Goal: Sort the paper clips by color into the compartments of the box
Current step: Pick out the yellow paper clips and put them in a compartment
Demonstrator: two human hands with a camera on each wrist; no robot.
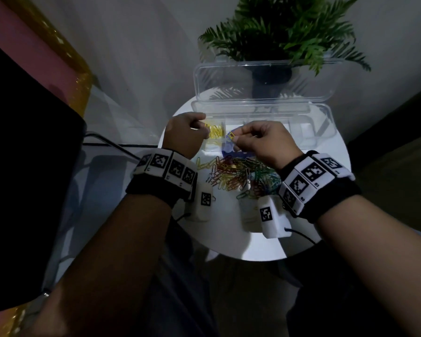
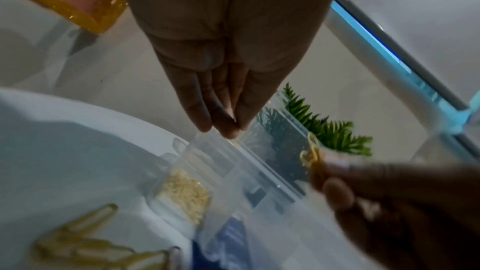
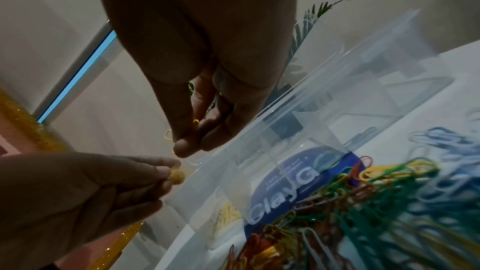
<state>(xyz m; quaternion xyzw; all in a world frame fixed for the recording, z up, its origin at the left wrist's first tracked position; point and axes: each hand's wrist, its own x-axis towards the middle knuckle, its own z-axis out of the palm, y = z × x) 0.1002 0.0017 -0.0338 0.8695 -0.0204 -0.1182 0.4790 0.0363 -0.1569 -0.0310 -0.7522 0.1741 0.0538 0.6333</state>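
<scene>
A clear box [image 1: 309,117] with its lid [image 1: 265,81] up stands at the back of the round white table [image 1: 229,234]. Its leftmost compartment holds yellow paper clips [image 1: 214,131] [image 2: 185,191]. My left hand [image 1: 202,127] [image 2: 226,128] hovers over that compartment, fingertips pinched together on a small yellow clip [image 3: 177,176]. Just to its right, my right hand [image 1: 236,139] [image 3: 192,145] pinches another yellow clip [image 1: 231,136] [image 2: 310,153] above the box's front wall. A mixed pile of red, green, yellow, blue and white clips [image 1: 243,176] [image 3: 376,192] lies in front of the box.
A potted fern [image 1: 284,32] stands behind the lid. A blue printed label [image 1: 229,152] [image 3: 285,188] shows through the box. A few yellow clips [image 1: 204,164] lie loose left of the pile. A cable [image 1: 112,142] runs off the table's left; a gold-edged pink surface [image 1: 58,57] lies beyond.
</scene>
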